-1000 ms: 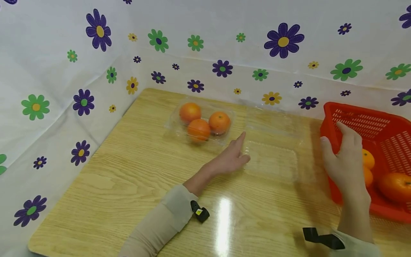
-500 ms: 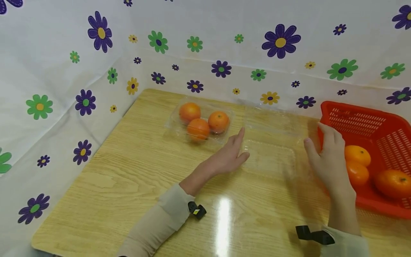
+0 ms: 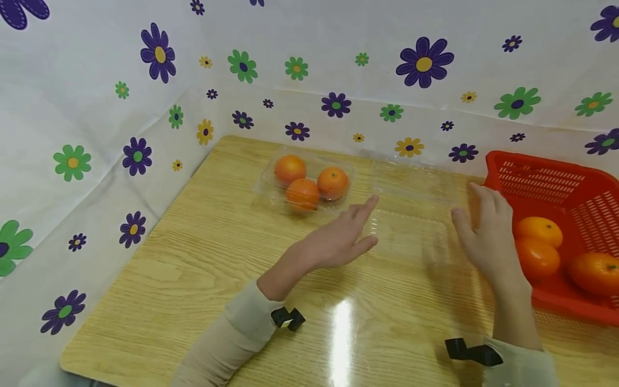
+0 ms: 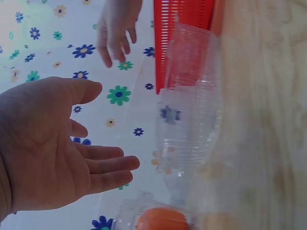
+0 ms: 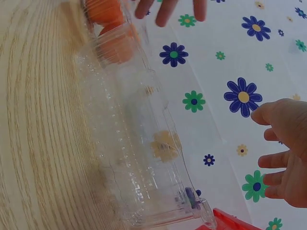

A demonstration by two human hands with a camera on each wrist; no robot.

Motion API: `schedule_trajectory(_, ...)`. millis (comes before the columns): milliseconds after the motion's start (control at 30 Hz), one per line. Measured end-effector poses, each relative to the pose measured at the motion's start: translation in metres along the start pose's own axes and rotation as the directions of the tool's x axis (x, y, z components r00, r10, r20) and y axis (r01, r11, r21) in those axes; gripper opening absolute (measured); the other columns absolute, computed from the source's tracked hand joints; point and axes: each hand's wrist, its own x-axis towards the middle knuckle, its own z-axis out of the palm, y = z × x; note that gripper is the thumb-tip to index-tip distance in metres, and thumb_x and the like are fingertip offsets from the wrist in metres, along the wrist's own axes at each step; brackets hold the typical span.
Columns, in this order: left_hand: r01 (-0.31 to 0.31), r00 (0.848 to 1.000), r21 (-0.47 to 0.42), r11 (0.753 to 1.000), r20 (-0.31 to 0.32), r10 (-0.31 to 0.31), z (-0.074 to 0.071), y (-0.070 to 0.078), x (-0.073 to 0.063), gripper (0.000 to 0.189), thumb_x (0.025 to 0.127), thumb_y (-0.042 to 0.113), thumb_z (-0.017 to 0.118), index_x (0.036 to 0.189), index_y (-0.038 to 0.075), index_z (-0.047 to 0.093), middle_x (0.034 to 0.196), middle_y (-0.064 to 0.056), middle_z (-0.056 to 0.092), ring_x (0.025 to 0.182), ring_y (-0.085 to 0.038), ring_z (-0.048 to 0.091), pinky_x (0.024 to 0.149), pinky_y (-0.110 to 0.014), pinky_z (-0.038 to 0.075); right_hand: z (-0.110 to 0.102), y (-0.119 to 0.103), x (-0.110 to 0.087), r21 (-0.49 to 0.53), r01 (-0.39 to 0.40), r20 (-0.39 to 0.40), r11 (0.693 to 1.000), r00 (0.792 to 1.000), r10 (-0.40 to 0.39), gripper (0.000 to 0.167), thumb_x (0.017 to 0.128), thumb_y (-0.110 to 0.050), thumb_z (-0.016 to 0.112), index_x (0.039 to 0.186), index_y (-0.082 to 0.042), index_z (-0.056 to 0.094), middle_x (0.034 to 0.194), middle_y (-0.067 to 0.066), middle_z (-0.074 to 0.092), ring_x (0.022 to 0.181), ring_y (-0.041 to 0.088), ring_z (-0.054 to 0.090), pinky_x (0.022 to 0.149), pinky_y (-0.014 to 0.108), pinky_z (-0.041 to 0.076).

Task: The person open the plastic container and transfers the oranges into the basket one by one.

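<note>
Right hand [image 3: 488, 236] moved left, nearer two clear boxes [image 3: 411, 234]; six oranges [image 3: 303, 194] show.

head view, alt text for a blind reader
A person's left hand and right hand hang either side of an open, empty clear box on a wooden table. Another clear box, left, holds three oranges; a red basket, right, holds more oranges.

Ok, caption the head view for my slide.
Left hand and right hand flank an open clear container lying between three boxed oranges and a red basket.
</note>
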Motion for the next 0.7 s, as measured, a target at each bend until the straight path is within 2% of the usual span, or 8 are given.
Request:
schedule_trajectory(67,-0.018,1.0,-0.002,1.0,-0.015,0.018,-0.009,0.001,-0.003,0.079,0.105,0.036,0.047,0.16,0.014,-0.005,0.159,-0.02,0.026,0.144,-0.03,0.033,0.116,-0.039,0.031,0.002,-0.003,0.001,0.005,0.015,0.0,1.0,1.0,-0.015,0.06,0.102,-0.025,0.05,0.154,-0.005,0.028,0.157,0.026,0.022,0.144,0.046,0.015,0.112,0.069,0.017)
schedule_trajectory(200,-0.058,0.996,-0.077,0.995,-0.077,0.052,-0.027,-0.001,-0.009,0.074,0.104,0.034,0.048,0.161,0.014,0.004,0.163,-0.012,0.021,0.148,-0.026,0.025,0.119,-0.04,0.025,0.01,-0.01,0.0,0.02,0.053,0.008,0.998,0.999,-0.053,0.058,0.102,-0.024,0.052,0.152,-0.003,0.032,0.156,0.026,0.025,0.143,0.047,0.017,0.111,0.07,0.019)
schedule_trajectory(333,-0.063,0.99,-0.122,0.991,-0.135,0.046,-0.046,-0.009,-0.019,0.07,0.104,0.033,0.048,0.161,0.014,0.01,0.164,-0.008,0.02,0.148,-0.025,0.025,0.119,-0.042,0.025,0.02,-0.017,0.0,0.046,0.107,0.011,0.993,0.994,-0.108,0.057,0.1,-0.02,0.055,0.15,-0.001,0.035,0.153,0.026,0.031,0.142,0.047,0.019,0.11,0.07,0.02)
schedule_trajectory(400,-0.056,0.984,-0.105,0.993,-0.175,0.037,-0.054,-0.018,-0.027,0.068,0.104,0.03,0.048,0.16,0.012,0.014,0.162,-0.011,0.025,0.147,-0.026,0.028,0.119,-0.043,0.026,0.026,-0.022,0.0,0.059,0.134,0.008,0.989,0.991,-0.135,0.056,0.099,-0.018,0.056,0.148,0.0,0.037,0.152,0.026,0.032,0.141,0.048,0.021,0.11,0.07,0.021)
schedule_trajectory(533,0.0,0.968,-0.085,0.996,-0.252,-0.021,-0.069,-0.044,-0.045,0.064,0.103,0.024,0.05,0.158,0.006,0.021,0.155,-0.018,0.035,0.141,-0.029,0.036,0.115,-0.045,0.032,0.037,-0.031,0.001,0.061,0.193,-0.015,0.979,0.981,-0.192,0.054,0.097,-0.012,0.058,0.145,0.004,0.04,0.147,0.028,0.035,0.136,0.049,0.028,0.108,0.069,0.026)
schedule_trajectory(700,0.079,0.946,-0.106,0.991,-0.306,-0.108,-0.086,-0.078,-0.065,0.063,0.103,0.022,0.05,0.156,0.005,0.023,0.15,-0.018,0.038,0.135,-0.034,0.041,0.112,-0.048,0.035,0.05,-0.044,0.003,0.052,0.263,-0.034,0.963,0.965,-0.261,0.05,0.096,-0.008,0.059,0.14,0.009,0.042,0.14,0.029,0.04,0.129,0.048,0.036,0.107,0.064,0.03)
